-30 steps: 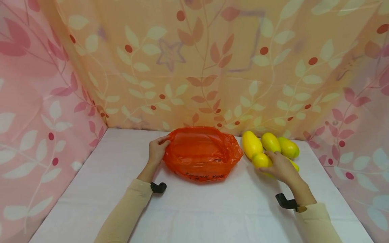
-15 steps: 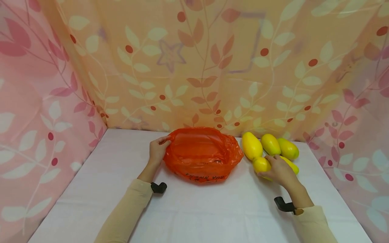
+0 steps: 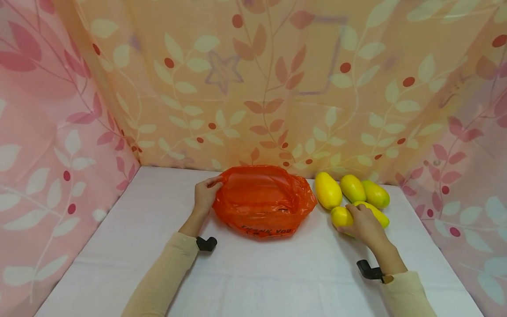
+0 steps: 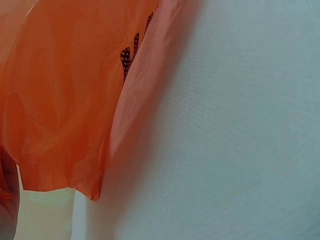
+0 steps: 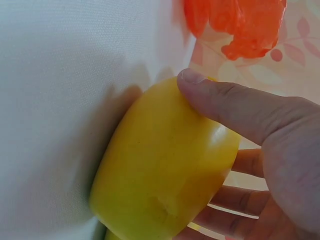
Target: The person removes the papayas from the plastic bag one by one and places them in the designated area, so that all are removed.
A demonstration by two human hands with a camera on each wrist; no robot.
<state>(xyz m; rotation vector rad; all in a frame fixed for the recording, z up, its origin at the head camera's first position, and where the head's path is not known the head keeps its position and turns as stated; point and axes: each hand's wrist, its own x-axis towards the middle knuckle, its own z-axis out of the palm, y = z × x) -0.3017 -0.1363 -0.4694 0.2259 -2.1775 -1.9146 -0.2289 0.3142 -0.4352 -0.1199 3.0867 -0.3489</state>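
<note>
A red-orange plastic bag (image 3: pixel 259 193) with "THANK YOU" print lies with its mouth spread in the middle of the table. At its left side my left hand (image 3: pixel 205 193) pinches the rim; in the left wrist view only a sliver of that hand shows beside the bag (image 4: pixel 65 110). To the right of the bag, my right hand (image 3: pixel 366 223) grips a yellow mango (image 3: pixel 342 217). The right wrist view has the thumb across this mango (image 5: pixel 160 160) and the fingers round its far side. Whether it still touches the table is unclear.
Behind the right hand lie several more mangoes: a long yellow one (image 3: pixel 328 190), a yellow one (image 3: pixel 353 188), a greenish one (image 3: pixel 375 193) and one partly hidden by the hand (image 3: pixel 376 213). Floral cloth (image 3: pixel 257 88) walls the white table (image 3: pixel 253 281) at back and sides.
My right hand has shifted slightly toward the near edge with the mango, uncovering more of the mango behind it. The left hand and the bag stay practically still.
</note>
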